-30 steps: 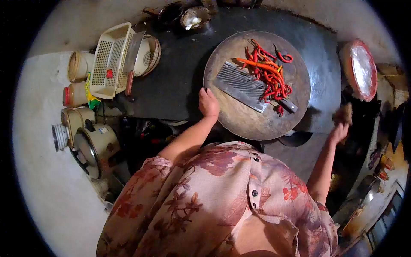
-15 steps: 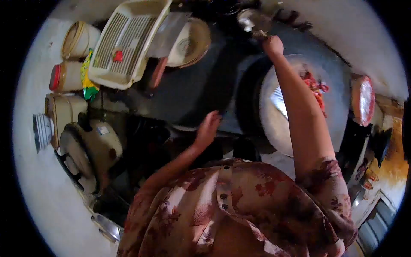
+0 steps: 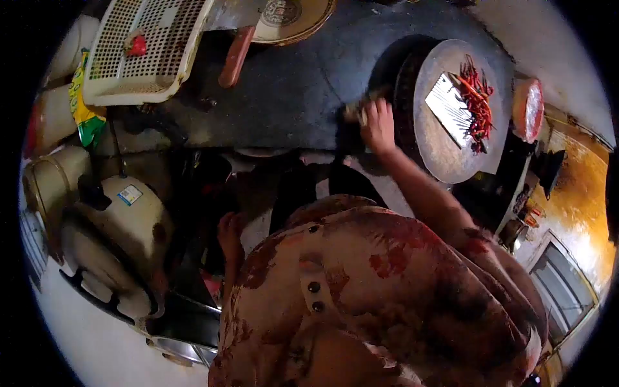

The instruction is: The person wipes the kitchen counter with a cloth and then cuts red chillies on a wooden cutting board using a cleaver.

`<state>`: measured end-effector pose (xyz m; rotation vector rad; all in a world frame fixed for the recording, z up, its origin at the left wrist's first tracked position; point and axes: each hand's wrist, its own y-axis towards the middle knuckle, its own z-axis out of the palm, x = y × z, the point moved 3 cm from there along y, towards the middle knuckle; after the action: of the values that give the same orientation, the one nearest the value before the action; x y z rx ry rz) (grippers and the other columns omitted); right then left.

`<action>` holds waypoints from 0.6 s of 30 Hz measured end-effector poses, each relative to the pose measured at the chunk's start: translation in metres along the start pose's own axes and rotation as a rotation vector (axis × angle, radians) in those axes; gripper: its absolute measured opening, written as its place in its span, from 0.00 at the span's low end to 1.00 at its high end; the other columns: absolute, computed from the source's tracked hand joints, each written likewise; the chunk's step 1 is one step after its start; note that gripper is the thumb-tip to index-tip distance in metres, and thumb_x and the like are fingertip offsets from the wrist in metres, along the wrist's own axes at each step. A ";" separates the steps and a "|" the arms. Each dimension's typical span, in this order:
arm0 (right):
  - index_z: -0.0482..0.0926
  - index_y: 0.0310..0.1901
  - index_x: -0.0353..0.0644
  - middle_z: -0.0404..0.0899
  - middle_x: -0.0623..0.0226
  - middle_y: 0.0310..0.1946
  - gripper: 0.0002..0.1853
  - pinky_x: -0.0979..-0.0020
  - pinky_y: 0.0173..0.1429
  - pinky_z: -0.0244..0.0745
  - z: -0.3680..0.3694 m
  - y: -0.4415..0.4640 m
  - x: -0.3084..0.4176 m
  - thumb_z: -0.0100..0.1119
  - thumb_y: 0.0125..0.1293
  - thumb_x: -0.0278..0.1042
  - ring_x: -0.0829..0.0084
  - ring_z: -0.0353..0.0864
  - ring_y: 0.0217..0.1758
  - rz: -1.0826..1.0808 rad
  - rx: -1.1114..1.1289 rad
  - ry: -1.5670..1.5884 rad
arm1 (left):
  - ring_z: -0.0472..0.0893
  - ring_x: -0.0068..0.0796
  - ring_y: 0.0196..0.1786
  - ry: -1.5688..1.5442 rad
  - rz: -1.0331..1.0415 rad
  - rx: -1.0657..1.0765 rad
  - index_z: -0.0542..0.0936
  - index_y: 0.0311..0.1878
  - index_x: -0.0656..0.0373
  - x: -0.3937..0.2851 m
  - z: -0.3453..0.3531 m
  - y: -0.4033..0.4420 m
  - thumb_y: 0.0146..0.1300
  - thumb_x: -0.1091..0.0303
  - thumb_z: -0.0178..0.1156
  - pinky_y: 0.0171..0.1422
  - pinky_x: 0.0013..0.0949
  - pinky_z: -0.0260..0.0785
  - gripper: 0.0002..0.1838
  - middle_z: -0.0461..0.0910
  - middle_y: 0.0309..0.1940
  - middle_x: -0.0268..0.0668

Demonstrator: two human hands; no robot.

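My right hand (image 3: pixel 379 127) is on the dark countertop near its front edge, left of the round board. Its fingers are closed on a small brownish crumpled thing (image 3: pixel 356 114), perhaps a rag; blur hides its exact kind. Beside that hand, the round board (image 3: pixel 445 164) carries red chillies (image 3: pixel 477 106) and a shiny ridged metal plate (image 3: pixel 445 106). Low at my side, off the counter, hangs my left hand (image 3: pixel 229 233), dim and a little blurred, its fingers loosely apart with nothing seen in them.
A cream perforated basket (image 3: pixel 132 80) with a red piece in it stands at the back left. Next to it a cleaver (image 3: pixel 236 58) lies against a round bowl (image 3: pixel 280 29). A cooker (image 3: pixel 122 213) is at the left; a foil-topped red tub (image 3: pixel 530 109) is at the right.
My right hand has come back from the far side of the counter to its front edge, bringing the crumpled thing. My left hand has dropped toward my body. The view has shifted.
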<state>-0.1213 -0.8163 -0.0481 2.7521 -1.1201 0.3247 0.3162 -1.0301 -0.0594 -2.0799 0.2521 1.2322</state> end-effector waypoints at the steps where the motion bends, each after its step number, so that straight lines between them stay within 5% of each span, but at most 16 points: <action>1: 0.71 0.49 0.38 0.69 0.48 0.49 0.21 0.55 0.54 0.65 -0.008 -0.041 -0.005 0.55 0.50 0.25 0.46 0.67 0.51 0.109 0.089 0.123 | 0.78 0.26 0.45 -0.443 -0.336 -0.009 0.76 0.49 0.60 0.007 0.011 -0.002 0.64 0.68 0.56 0.48 0.28 0.71 0.12 0.79 0.44 0.38; 4: 0.76 0.47 0.43 0.76 0.51 0.43 0.16 0.56 0.50 0.70 -0.037 -0.154 -0.050 0.56 0.56 0.36 0.47 0.74 0.48 0.362 0.254 0.061 | 0.78 0.24 0.43 -0.316 -0.449 0.060 0.73 0.53 0.60 0.017 0.018 0.016 0.66 0.67 0.54 0.48 0.27 0.71 0.14 0.79 0.45 0.36; 6: 0.74 0.54 0.44 0.78 0.51 0.47 0.22 0.58 0.53 0.71 -0.035 -0.252 -0.120 0.55 0.57 0.40 0.52 0.74 0.55 0.866 0.636 0.031 | 0.78 0.24 0.42 -0.289 -0.426 0.057 0.73 0.53 0.60 -0.007 0.019 0.023 0.67 0.66 0.54 0.48 0.27 0.70 0.14 0.79 0.44 0.36; 7: 0.75 0.54 0.46 0.77 0.52 0.49 0.22 0.57 0.53 0.71 -0.030 -0.311 -0.164 0.57 0.56 0.36 0.51 0.74 0.55 0.849 1.113 -0.204 | 0.78 0.24 0.42 -0.274 -0.406 0.054 0.73 0.53 0.61 -0.024 0.020 0.028 0.67 0.66 0.53 0.48 0.26 0.70 0.14 0.79 0.44 0.36; 9: 0.79 0.40 0.41 0.78 0.53 0.37 0.12 0.58 0.51 0.73 -0.050 -0.364 -0.193 0.53 0.59 0.38 0.51 0.78 0.46 -0.070 0.942 -0.416 | 0.78 0.24 0.43 -0.135 -0.175 0.196 0.72 0.55 0.61 -0.062 0.025 0.048 0.67 0.68 0.52 0.50 0.27 0.70 0.15 0.79 0.46 0.37; 12: 0.78 0.39 0.40 0.78 0.57 0.37 0.10 0.61 0.47 0.74 -0.099 -0.315 -0.154 0.56 0.59 0.35 0.55 0.79 0.42 0.438 0.487 -0.081 | 0.78 0.25 0.46 -0.085 -0.025 0.477 0.69 0.59 0.61 -0.093 0.069 0.051 0.67 0.72 0.51 0.52 0.27 0.69 0.17 0.78 0.49 0.39; 14: 0.77 0.39 0.37 0.77 0.60 0.36 0.09 0.67 0.44 0.74 -0.117 -0.254 -0.100 0.59 0.57 0.30 0.63 0.79 0.38 0.460 0.320 0.329 | 0.78 0.27 0.50 -0.116 0.073 0.714 0.65 0.62 0.61 -0.121 0.114 0.047 0.66 0.76 0.50 0.56 0.29 0.68 0.20 0.76 0.53 0.41; 15: 0.75 0.50 0.40 0.78 0.58 0.43 0.19 0.69 0.50 0.72 -0.118 -0.231 -0.079 0.59 0.54 0.23 0.65 0.79 0.45 0.533 0.273 0.691 | 0.78 0.29 0.50 -0.070 0.119 0.807 0.65 0.62 0.62 -0.140 0.143 0.039 0.66 0.75 0.50 0.57 0.29 0.68 0.21 0.75 0.53 0.41; 18: 0.75 0.52 0.35 0.79 0.68 0.45 0.17 0.73 0.50 0.73 -0.123 -0.160 -0.022 0.58 0.61 0.27 0.77 0.76 0.45 0.601 0.021 1.190 | 0.75 0.30 0.55 -0.258 0.059 0.970 0.64 0.63 0.59 -0.176 0.223 0.006 0.64 0.74 0.56 0.60 0.32 0.67 0.25 0.74 0.53 0.39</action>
<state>-0.0414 -0.6605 0.0554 1.5390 -1.3954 1.6992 0.0651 -0.9204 0.0155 -1.0784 0.6424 1.0804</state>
